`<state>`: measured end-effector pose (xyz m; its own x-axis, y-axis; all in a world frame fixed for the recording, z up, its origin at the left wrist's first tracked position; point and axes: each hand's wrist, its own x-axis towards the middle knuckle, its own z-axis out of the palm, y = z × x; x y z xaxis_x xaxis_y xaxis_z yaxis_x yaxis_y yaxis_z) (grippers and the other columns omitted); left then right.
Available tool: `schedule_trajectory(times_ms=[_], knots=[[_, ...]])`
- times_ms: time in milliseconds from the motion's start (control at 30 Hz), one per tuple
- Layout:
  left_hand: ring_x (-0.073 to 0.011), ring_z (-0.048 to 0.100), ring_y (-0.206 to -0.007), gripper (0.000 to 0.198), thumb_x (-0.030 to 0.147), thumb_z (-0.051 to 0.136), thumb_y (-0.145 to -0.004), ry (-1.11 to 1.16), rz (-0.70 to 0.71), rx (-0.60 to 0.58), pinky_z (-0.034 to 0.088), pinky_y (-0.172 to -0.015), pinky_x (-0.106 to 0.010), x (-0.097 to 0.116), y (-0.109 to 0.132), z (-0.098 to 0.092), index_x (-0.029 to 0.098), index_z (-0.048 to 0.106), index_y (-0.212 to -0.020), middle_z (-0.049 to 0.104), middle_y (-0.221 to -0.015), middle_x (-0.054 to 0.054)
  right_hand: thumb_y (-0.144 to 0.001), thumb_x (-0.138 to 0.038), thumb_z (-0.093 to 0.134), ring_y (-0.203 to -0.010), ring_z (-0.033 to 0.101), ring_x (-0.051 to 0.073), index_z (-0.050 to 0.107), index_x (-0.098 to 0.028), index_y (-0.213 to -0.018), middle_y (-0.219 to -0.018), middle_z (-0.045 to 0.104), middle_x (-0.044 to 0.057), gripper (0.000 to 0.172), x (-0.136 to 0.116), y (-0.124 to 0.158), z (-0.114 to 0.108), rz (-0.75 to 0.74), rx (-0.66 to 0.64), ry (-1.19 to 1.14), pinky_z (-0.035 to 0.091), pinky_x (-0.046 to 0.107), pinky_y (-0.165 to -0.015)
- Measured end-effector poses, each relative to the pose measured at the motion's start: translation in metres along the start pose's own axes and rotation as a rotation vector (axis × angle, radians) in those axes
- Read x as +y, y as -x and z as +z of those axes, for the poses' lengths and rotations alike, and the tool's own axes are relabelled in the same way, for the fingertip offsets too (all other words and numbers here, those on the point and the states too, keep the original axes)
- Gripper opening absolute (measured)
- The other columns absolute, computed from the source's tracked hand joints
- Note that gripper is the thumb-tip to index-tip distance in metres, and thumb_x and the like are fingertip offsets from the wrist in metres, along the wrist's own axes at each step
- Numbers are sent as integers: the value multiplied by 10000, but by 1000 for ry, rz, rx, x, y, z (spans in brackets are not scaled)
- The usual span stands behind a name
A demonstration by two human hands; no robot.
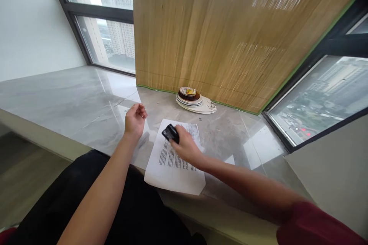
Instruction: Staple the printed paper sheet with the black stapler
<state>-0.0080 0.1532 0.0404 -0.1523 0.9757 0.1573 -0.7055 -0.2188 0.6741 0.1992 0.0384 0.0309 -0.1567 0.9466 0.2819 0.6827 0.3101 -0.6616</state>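
From my remote seat, bearings off the sheet, 12 o'clock facing away from the wearer. White rectangular paper sheet (184, 180) lies on the grey marble-veined sill (57, 92); its curled near edge juts past the sill's pale front edge at 6 o'clock. Right hand (185, 145), in from 4 o'clock, is closed round a glossy black block-shaped object (169, 132) over the sheet's 12 o'clock end; I can't tell whether it touches the paper. Left hand (135, 120) at 10 o'clock, just off the sheet, fingers loosely curled in a narrow, relaxed shape. Broad flat marble runs from 9 to 10 o'clock, giving that arm room; a smaller stretch at 2 o'clock ends at the dark-framed right window (322, 92).

At 12 to 1 o'clock, near the sheet: low stack of round and oval plates (189, 101), smooth-rimmed, 1 dark brown, the oval 1 carrying a dark branch pattern. Behind: tan slatted blind (184, 26), fine vertical grain, green edging. Writing: dark printed lines on the sheet, too small for me to read.
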Motion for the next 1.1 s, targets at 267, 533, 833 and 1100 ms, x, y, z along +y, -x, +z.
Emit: schedule_trajectory(times_ms=[267, 533, 833, 1100], knots=[[-76, 468, -547, 135, 236, 729, -777, 20, 0, -13, 386, -545, -221, 0, 2, -5, 138, 650, -729, 540, -653, 12, -846, -241, 611, -941, 622, 253, 545, -212, -1011, -1048, 665, 87, 180, 30, 2, 1, 107, -30, 111, 484, 368, -821], [-81, 462, -539, 148, 243, 714, -803, 11, 3, 7, 383, -542, -232, -1, 2, 1, 152, 640, -713, 546, -652, 4, -1024, -572, 367, -769, 664, 216, 626, -222, -1070, -888, 686, 41, 438, 85, 39, -93, 247, 6, 16, 520, 326, -679], [-73, 458, -537, 133, 227, 709, -805, 16, 19, 40, 380, -535, -220, 4, -4, -7, 147, 632, -732, 519, -643, 24, -1013, -484, 445, -1580, 219, 315, 405, -140, -1553, -1687, 250, 206, 641, 158, -31, -76, -106, -232, 487, 233, 520, -1266], [-68, 450, -520, 137, 219, 708, -788, 55, 23, 75, 388, -529, -222, 14, -6, -8, 154, 608, -720, 505, -639, 34, -1045, -374, 411, -1585, 173, 376, 373, -61, -1550, -1682, 203, 266, 596, 113, -91, 10, 42, -239, 483, 163, 618, -1253]])
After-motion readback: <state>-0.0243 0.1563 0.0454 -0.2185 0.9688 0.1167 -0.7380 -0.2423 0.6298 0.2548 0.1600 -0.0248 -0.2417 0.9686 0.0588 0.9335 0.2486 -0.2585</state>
